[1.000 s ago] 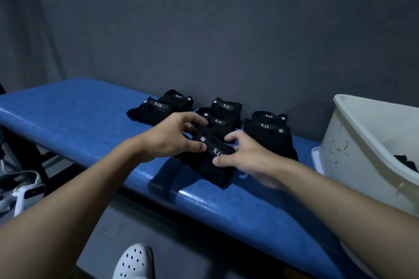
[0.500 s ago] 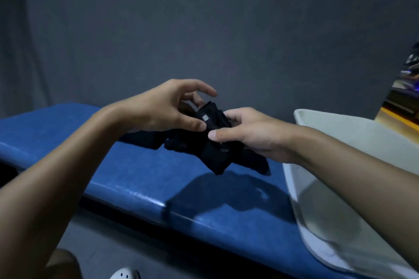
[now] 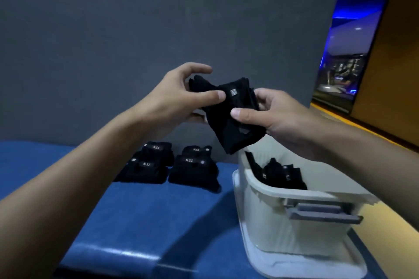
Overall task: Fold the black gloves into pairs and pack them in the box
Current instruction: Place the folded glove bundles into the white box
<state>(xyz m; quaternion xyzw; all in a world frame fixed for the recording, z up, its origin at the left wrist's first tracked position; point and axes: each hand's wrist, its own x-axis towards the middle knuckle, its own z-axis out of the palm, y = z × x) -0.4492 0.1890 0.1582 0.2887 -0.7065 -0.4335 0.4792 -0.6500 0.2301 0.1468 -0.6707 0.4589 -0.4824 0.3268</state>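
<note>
Both hands hold a folded black glove pair [image 3: 229,118] in the air above the far rim of the white box [image 3: 285,222]; the left hand [image 3: 179,97] pinches its left end; the right hand [image 3: 269,115] grips its right side; more gloves [image 3: 281,174] lie inside the box; folded pairs [image 3: 170,165] sit on the blue bench [image 3: 136,222], left of the box.

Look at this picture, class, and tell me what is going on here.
A person holds a folded pair of black fabric gloves in the air with both hands. The left hand pinches its upper left part, and the right hand grips its right edge. The pair hangs just above the white plastic box, which holds more black gloves. Several folded black glove bundles lie on the blue padded bench.
</note>
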